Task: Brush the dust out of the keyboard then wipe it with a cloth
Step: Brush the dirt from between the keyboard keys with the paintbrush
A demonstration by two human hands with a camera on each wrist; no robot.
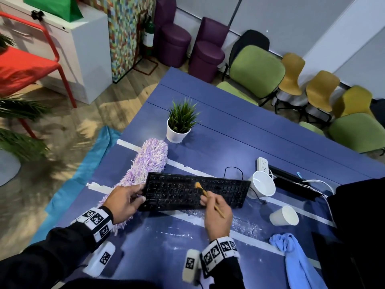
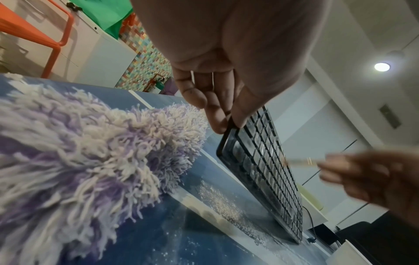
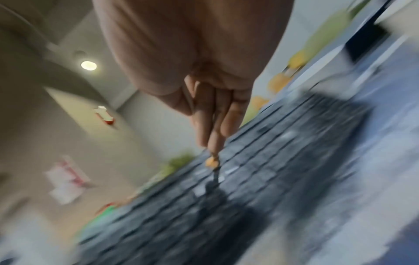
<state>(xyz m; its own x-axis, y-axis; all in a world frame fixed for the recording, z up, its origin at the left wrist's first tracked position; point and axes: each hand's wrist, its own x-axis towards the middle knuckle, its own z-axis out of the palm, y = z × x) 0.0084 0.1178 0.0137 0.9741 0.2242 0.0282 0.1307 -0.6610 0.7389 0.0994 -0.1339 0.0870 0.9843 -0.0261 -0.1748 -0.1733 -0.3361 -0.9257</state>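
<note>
A black keyboard [image 1: 193,191] stands tilted up on its near long edge on the blue table [image 1: 229,130]. My left hand [image 1: 125,202] grips its left end [image 2: 229,132], thumb on the key side, fingers behind. My right hand [image 1: 216,211] pinches a thin wooden brush [image 1: 210,198]; its orange bristles [image 1: 198,185] touch the keys near the middle. The right wrist view is blurred, with the bristle tip [image 3: 212,162] over the key rows [image 3: 260,179]. A light blue cloth [image 1: 295,259] lies crumpled at the near right of the table.
White dust [image 1: 243,223] is scattered on the table in front of the keyboard. A purple fluffy duster [image 1: 145,165] lies at the left. A potted plant [image 1: 180,124], two white cups [image 1: 263,184] [image 1: 284,215] and a power strip [image 1: 262,164] stand behind and to the right.
</note>
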